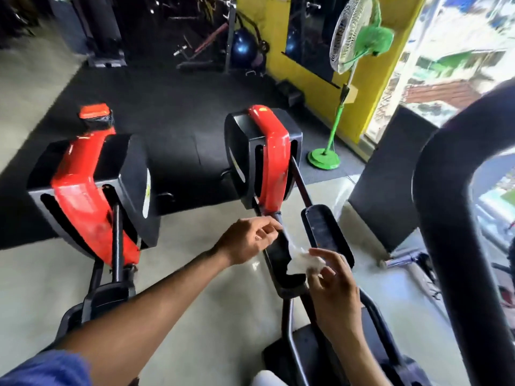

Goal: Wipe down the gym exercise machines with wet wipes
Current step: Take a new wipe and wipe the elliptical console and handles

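Nearest the lens, a blue sleeve (47,369) is leading along the left forearm to the left hand (245,240), which is pinching one end of the wet wipe (302,260) with curled fingertips. Across from it the right hand (331,285) is pinching the other end, its remaining fingers loosely spread, so the two hands are stretching the sheet between them just above the black foot pedal (281,254) of the red-and-black elliptical machine (271,160). That wipe is looking thin, limp and damp, weighing almost nothing; it is likely tearing easily if pulled hard, so gripping it by a bunched wad rather than a corner seems wiser before pressing it flat on the pedal. Pedal and frame are reading as rigid, heavy and fixed, needing no hold, only pressure. A second similar machine (89,185) is standing to the left, a green pedestal fan (354,37) beyond. Motion blur is smearing everything; no brand, label or writing is legible, only a yellowish mark on the red housing.
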`<state>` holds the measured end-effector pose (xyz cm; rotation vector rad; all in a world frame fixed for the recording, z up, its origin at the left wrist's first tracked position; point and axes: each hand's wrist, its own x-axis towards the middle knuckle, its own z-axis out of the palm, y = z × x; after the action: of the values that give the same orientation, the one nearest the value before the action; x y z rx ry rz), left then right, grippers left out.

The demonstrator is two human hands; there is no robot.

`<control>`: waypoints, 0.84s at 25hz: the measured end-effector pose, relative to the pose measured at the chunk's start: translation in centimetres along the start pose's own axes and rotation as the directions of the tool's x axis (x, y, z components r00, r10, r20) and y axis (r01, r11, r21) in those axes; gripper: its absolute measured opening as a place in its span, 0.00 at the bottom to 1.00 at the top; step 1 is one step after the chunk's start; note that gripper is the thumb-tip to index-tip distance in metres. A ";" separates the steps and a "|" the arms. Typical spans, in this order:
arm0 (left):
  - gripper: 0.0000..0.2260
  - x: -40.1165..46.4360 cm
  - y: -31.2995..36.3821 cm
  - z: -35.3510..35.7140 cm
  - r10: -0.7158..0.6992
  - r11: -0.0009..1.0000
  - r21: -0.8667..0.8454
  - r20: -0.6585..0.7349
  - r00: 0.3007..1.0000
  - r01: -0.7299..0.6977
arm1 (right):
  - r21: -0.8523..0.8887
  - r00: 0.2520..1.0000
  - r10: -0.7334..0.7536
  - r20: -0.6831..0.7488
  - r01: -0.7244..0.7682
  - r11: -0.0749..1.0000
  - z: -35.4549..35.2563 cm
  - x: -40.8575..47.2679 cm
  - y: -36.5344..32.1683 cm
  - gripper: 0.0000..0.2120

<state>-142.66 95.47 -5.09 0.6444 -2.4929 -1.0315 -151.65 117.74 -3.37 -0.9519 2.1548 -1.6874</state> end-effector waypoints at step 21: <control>0.09 28.1 2.2 -0.1 0.417 0.849 -0.461 0.280 0.865 -0.259 | -0.093 0.798 -0.032 -0.602 -0.030 0.995 0.8 21.2 -3.1 0.11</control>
<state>-166.47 81.74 0.93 -0.1462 -2.4330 -1.5763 -166.19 103.54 3.50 -0.4513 2.6382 -2.1193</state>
